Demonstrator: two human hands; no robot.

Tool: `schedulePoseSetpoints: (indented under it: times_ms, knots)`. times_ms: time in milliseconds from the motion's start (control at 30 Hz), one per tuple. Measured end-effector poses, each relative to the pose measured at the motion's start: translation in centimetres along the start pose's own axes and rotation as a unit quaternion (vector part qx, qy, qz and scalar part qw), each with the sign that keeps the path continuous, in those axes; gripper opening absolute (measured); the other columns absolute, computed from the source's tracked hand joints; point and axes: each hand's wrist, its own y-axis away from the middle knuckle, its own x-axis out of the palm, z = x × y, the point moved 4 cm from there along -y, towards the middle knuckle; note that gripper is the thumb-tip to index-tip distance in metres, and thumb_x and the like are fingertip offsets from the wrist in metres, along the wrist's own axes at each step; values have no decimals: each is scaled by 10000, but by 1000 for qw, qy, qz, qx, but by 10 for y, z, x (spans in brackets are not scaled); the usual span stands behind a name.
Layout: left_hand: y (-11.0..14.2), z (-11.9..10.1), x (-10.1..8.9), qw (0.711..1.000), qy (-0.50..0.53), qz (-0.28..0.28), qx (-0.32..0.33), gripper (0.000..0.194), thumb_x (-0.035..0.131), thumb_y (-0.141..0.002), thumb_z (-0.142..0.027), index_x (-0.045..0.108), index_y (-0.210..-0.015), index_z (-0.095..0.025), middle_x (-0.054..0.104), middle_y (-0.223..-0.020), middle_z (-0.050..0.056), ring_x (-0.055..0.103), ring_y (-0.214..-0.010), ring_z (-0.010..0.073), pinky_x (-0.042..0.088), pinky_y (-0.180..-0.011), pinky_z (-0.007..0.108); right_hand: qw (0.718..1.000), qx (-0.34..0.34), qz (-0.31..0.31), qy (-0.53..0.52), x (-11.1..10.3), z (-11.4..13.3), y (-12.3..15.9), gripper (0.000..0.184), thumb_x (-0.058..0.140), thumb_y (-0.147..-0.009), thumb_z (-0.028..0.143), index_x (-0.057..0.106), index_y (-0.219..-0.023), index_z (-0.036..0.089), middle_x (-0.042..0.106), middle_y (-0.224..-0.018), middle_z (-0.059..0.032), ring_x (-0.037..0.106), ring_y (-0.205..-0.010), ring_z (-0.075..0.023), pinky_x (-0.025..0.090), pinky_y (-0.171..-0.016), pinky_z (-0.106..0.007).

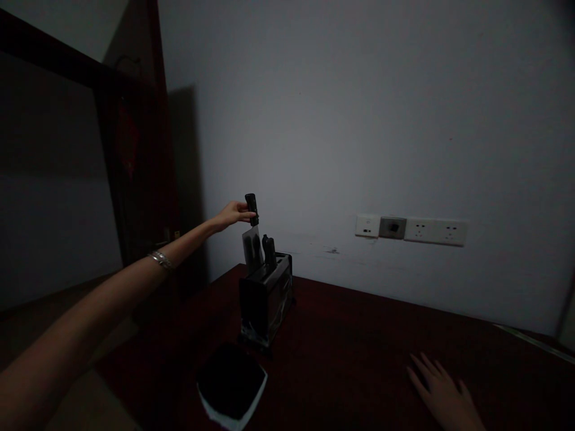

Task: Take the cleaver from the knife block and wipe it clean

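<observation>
My left hand grips the black handle of a cleaver with its fingers closed. The wide blade hangs downward, and its lower edge is at the top of a dark knife block; how deep it sits in a slot I cannot tell. Other black knife handles stick up from the block, just right of the blade. Low on the right, my right hand lies on the dark red table, fingers spread and holding nothing.
A dark, square-shaped object with a pale rim stands on the table in front of the block. Behind the table rises a pale wall with sockets. A dark wooden door is at the left. The room is dim.
</observation>
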Motion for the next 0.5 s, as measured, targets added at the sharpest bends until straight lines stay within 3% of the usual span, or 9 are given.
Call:
schedulePoseSetpoints:
  times_ms: [300, 500]
  knots:
    - [-10, -26, -15, 999, -17, -19, 20, 339, 707, -666, -252, 640, -946, -72, 686, -910, 122, 650, -819, 194, 507, -792, 345, 1000, -12, 10, -7, -10, 3, 3, 445, 365, -763, 376, 622, -1111, 270, 490, -1334, -77, 354, -1273, -353, 250, -983, -623]
    - [-13, -48, -30, 998, -29, -32, 35, 370, 713, -668, -261, 628, -958, -47, 675, -917, 139, 648, -829, 209, 502, -819, 382, 998, -21, 33, 43, 2, -1, 1, 507, 397, -728, 338, 573, -1200, 280, 429, -1383, -49, 318, -1294, -350, 217, -1001, -621]
